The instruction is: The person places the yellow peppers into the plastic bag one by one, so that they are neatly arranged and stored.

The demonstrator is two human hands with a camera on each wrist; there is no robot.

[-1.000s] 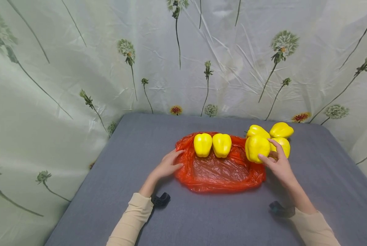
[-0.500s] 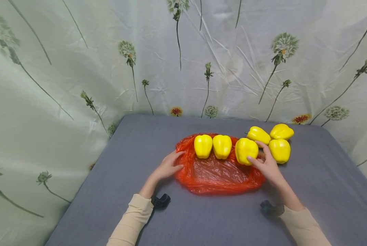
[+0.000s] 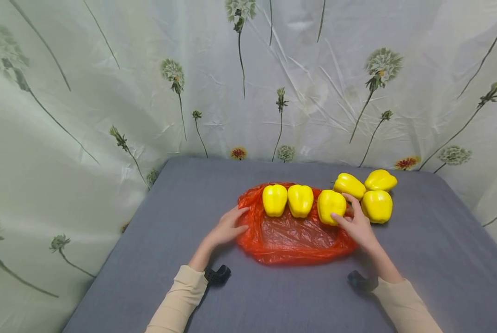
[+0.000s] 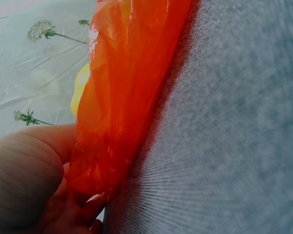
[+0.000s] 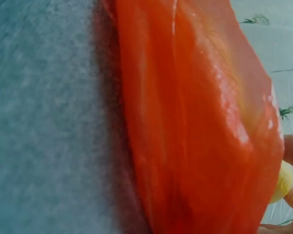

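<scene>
A red plastic bag (image 3: 298,253) lies spread open on the grey table, its rim rolled around a shallow hollow. Two yellow bell peppers, a left one (image 3: 275,200) and a right one (image 3: 300,201), stand side by side along its back. My right hand (image 3: 358,226) grips a third bell pepper (image 3: 329,207) at the bag's right end, thumb in front and fingers behind. At the opposite end my left hand (image 3: 225,227) holds the bag's edge between thumb and fingers. In the right wrist view the bag wall (image 5: 195,126) hides most of the held pepper.
Outside the bag, at the back right, lie three more yellow bell peppers: one with a stem (image 3: 349,185), one behind (image 3: 381,180) and one in front (image 3: 377,206). A curtain (image 3: 248,92) printed with dandelions hangs behind the grey table (image 3: 281,300).
My right hand has carried its bell pepper left, from beside the loose peppers to the bag's right end, near the two peppers in it. The left hand has stayed at the bag's edge.
</scene>
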